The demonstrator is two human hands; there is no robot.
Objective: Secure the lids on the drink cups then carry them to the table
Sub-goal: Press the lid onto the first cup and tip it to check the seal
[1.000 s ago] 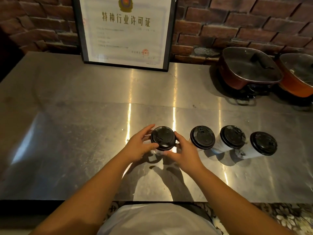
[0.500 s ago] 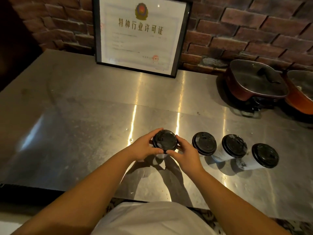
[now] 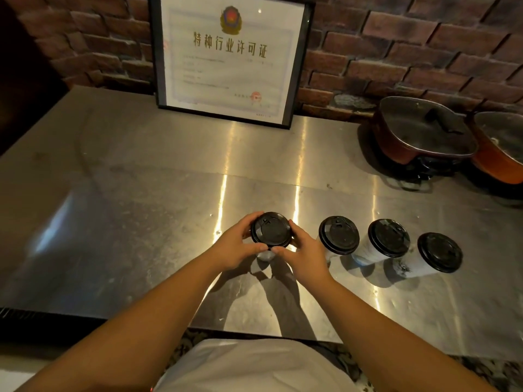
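**Both hands on the leftmost cup's lid**

At the back left, a black-framed certificate [image 3: 230, 59] leans against the brick wall [image 3: 410, 49]. Its gold heading reads 特种行业许可证, under a round emblem; a red stamp sits near the lower right corner, and the smaller print is too blurred to read.

On the steel surface [image 3: 127, 193], four white drink cups stand in a row, each topped with a black lid. No brand or lettering can be made out on the lids or the cup walls.

The left hand [image 3: 236, 246] curls round the left side of the first lid [image 3: 271, 230], fingers over the far rim and thumb along the near edge. The right hand [image 3: 304, 251] mirrors it on the right side — its fingers wrap the rim and its thumb meets the near edge just beside the left thumb. Together the hands pinch the lid all round; only a sliver of the first cup [image 3: 265, 255] shows beneath them, standing on the surface.

To the right, apart from the hands, stand the second cup [image 3: 338, 235], the third cup [image 3: 388, 238] and the fourth cup [image 3: 439, 252] — near each other but not touching.

At the far right, two lidded red pots [image 3: 418, 137] sit by the wall.
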